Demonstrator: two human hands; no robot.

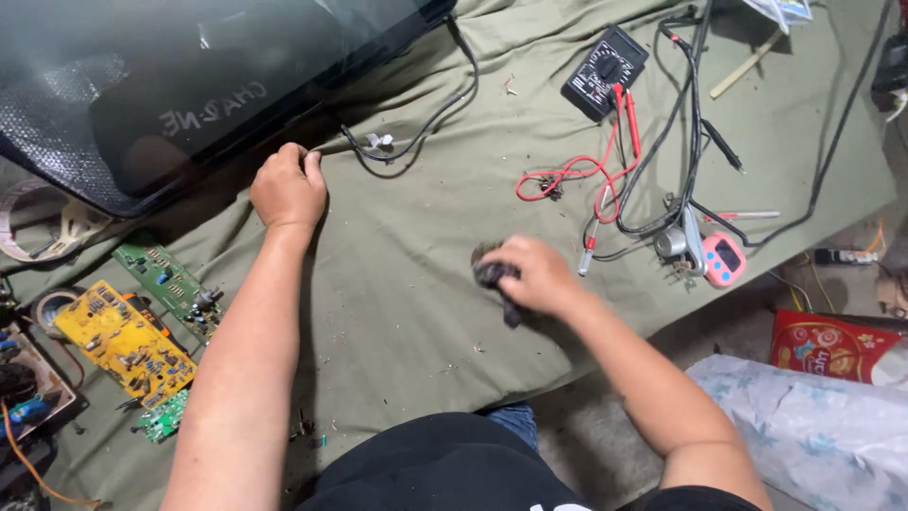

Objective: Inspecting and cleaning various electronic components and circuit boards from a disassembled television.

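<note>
On green cloth point(397, 284), right hand point(539, 276) clasps dark brush point(497, 284), bristles up-left.

A matt olive cloth point(397, 284), creased and speckled with debris, covers the floor beside a glossy black glass screen panel point(189, 85). Near the panel lie yellow and green circuit boards point(123, 345); right of it, a matt black plastic multimeter point(605, 71) with rubbery red leads point(577, 175).

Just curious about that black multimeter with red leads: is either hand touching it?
No, the black multimeter lies apart from both hands, left hand and right hand.
</note>
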